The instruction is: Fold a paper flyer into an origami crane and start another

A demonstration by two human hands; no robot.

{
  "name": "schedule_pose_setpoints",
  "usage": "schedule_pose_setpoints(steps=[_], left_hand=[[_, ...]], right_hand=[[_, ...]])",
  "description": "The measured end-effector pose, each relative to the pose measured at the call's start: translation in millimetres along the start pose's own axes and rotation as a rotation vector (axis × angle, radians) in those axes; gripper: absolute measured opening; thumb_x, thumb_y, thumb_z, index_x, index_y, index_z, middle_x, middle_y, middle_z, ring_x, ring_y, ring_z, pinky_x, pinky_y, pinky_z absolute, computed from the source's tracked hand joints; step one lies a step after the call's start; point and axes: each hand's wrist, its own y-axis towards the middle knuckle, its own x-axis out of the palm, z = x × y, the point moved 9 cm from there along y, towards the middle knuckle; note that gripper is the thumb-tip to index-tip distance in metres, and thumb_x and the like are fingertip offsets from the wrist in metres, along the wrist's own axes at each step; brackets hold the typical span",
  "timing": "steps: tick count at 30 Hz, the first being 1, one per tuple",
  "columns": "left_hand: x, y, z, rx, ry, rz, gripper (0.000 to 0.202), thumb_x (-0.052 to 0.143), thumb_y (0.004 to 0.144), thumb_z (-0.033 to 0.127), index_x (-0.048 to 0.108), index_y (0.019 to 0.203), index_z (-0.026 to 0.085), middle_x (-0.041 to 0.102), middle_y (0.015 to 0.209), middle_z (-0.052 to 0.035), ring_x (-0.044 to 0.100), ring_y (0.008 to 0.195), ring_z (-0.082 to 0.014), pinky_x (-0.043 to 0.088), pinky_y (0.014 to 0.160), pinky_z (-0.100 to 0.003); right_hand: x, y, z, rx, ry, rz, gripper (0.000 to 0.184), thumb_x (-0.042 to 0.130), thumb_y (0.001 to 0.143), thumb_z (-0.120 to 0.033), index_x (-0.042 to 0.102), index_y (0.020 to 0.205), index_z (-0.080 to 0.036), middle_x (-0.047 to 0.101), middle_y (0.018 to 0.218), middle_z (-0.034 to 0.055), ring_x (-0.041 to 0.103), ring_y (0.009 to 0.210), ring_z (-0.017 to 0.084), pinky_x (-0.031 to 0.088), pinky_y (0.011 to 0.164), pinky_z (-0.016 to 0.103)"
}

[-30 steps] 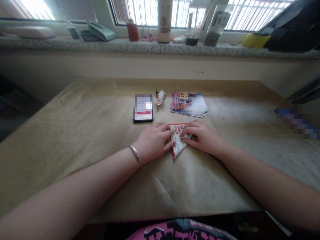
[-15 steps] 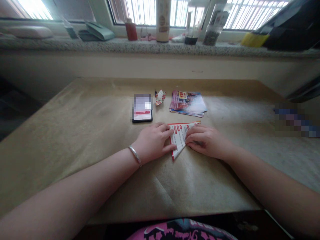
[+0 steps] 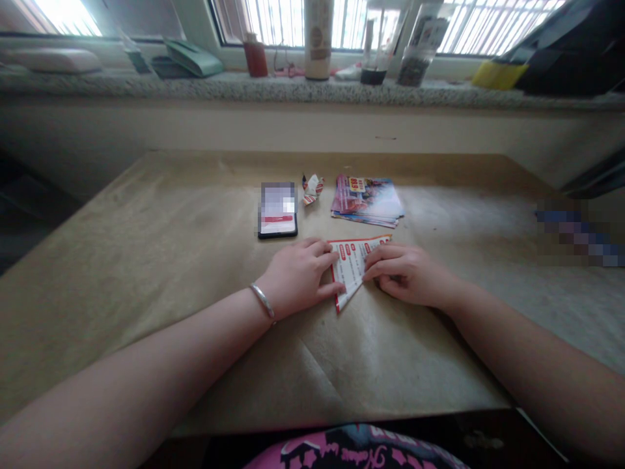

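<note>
A sheet of printed paper folded into a triangle (image 3: pixel 350 272), white with red labels and a red edge, lies flat on the table in front of me. My left hand (image 3: pixel 300 272), with a silver bangle at the wrist, holds its left edge down with fingers and thumb. On the slanted right edge, my right hand (image 3: pixel 403 273) presses with its fingertips, the fingers bent and close together. That hand covers part of the paper's right side.
A phone (image 3: pixel 278 212), a small folded paper shape (image 3: pixel 312 189) and a stack of colourful leaflets (image 3: pixel 368 198) lie beyond my hands on the brown-covered table (image 3: pixel 146 273). Bottles and containers stand along the stone windowsill (image 3: pixel 195 86). A blurred blue item (image 3: pixel 581 238) is at right.
My right hand's fingers have shifted very slightly along the paper's slanted edge. My left hand and the folded paper stay in place.
</note>
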Motion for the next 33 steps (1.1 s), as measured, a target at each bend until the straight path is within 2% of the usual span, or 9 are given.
schedule_pose_setpoints(steps=[9,17,28,33], left_hand=[[1.0,1,0,0.005,-0.016,0.003,0.046,0.056,0.086,0.054,0.062,0.113,0.017,0.061,0.118,-0.0077,0.055,0.11,-0.0249,0.048,0.094,-0.038],[1.4,0,-1,-0.007,-0.013,-0.013,0.047,0.057,0.086,0.054,0.062,0.115,0.017,0.061,0.119,-0.0081,0.054,0.111,-0.0247,0.048,0.095,-0.037],[1.2,2,-2,-0.011,-0.005,-0.014,0.048,0.056,0.086,0.055,0.063,0.115,0.018,0.061,0.118,-0.0072,0.055,0.109,-0.0247,0.049,0.093,-0.037],[-0.1,1,-1,0.0,-0.006,-0.007,0.047,0.055,0.087,0.054,0.063,0.114,0.017,0.061,0.118,-0.0079,0.055,0.11,-0.0248,0.049,0.093,-0.038]], right_hand=[[-3,5,-7,-0.06,-0.111,-0.013,0.026,0.05,0.08,-0.01,0.073,0.081,-0.022,0.069,0.089,0.0057,0.061,0.084,0.017,0.049,0.078,0.032],[-5,2,0,-0.002,-0.164,-0.036,0.028,0.05,0.082,-0.012,0.075,0.084,-0.025,0.069,0.092,0.005,0.062,0.085,0.017,0.049,0.076,0.03],[-17,-6,25,0.102,-0.389,-0.033,0.026,0.05,0.085,-0.02,0.076,0.081,-0.024,0.07,0.09,0.0055,0.061,0.086,0.02,0.046,0.076,0.032],[-18,-5,26,0.143,-0.457,-0.064,0.027,0.05,0.086,-0.021,0.076,0.081,-0.025,0.07,0.088,0.0049,0.06,0.083,0.02,0.044,0.07,0.031]])
